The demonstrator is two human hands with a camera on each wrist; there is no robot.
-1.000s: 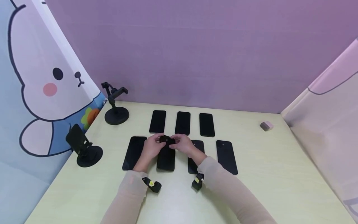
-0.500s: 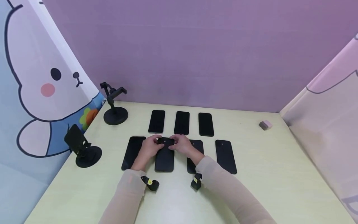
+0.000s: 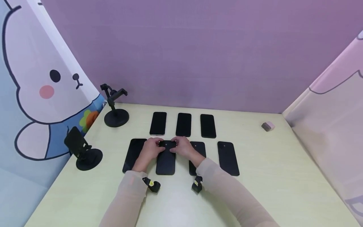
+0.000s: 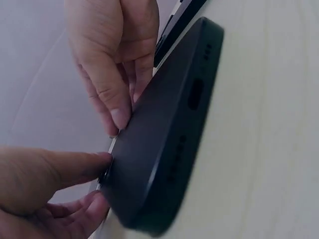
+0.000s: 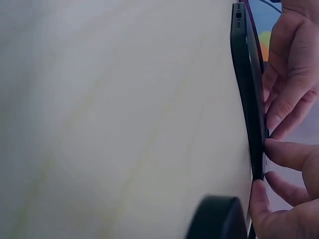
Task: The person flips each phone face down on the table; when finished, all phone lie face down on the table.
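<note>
I list one dark phone (image 3: 165, 163), second from left in the near row of four on the pale table (image 3: 283, 176), left hand (image 3: 149, 149) and right hand (image 3: 184, 148) each pinching a far corner, three black-screened phones (image 3: 183, 125) lying beyond.

the person wears long, pale beige sleeves (image 3: 232, 194). each wrist has a small black camera (image 3: 154, 187) with a yellow spot (image 3: 151, 183).

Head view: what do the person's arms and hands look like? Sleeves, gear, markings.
Left sleeve and right sleeve: long, pale pinkish-beige, loose. Left wrist camera and right wrist camera: small, black, blocky, each with a yellow mark. Left hand and right hand: bare, no gloves.
</note>
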